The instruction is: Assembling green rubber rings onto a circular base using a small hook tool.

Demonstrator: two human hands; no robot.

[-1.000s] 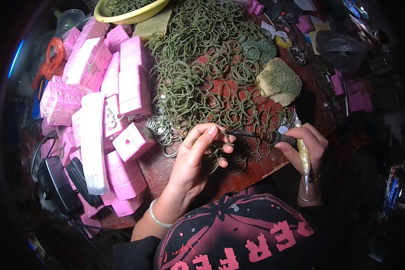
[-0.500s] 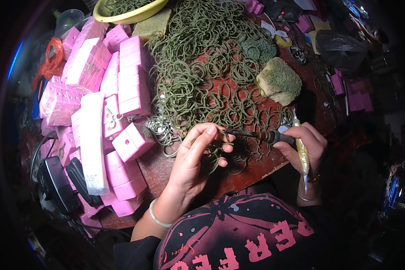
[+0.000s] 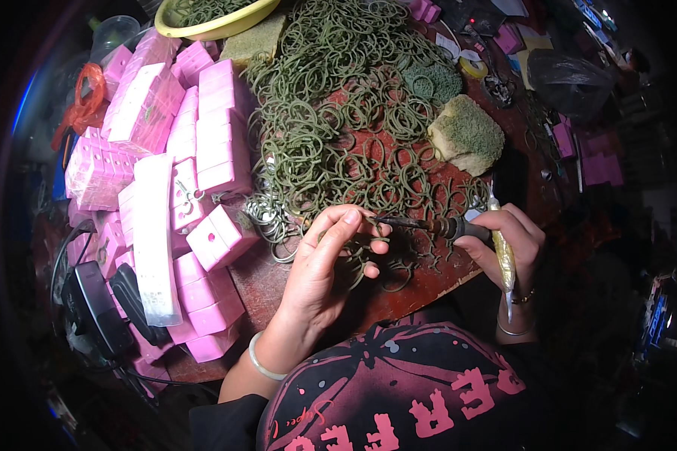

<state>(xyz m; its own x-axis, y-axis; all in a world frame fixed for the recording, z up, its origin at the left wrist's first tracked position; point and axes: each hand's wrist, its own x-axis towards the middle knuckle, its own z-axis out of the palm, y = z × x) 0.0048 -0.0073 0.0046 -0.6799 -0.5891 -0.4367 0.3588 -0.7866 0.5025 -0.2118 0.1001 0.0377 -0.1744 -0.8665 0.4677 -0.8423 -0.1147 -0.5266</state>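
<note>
My left hand [image 3: 314,274] is closed, pinching a green wax-like ring [image 3: 379,229] between thumb and forefinger; more green rings hang about its lower fingers. My right hand [image 3: 520,244] is wrapped round a soldering iron [image 3: 410,222] with a dark shaft and dark grip. The iron points left, its tip at the ring by my left fingertips; whether they touch is too small to tell. In the same hand sits a double-ended metal pick [image 3: 505,263] with a yellowish wrapped handle, standing roughly upright across the fingers. Beyond both hands spreads a heap of green rings [image 3: 308,143].
Pink blocks [image 3: 222,154] are stacked along the left, with a clear plastic strip [image 3: 155,248] over them. A yellow basin [image 3: 226,28] stands at the back. A sponge-like block [image 3: 468,139] lies right of the heap. The red table's front edge [image 3: 451,289] runs near my body.
My right hand, with the iron and pick, has shifted very slightly left. The left hand and the ring stay in place.
</note>
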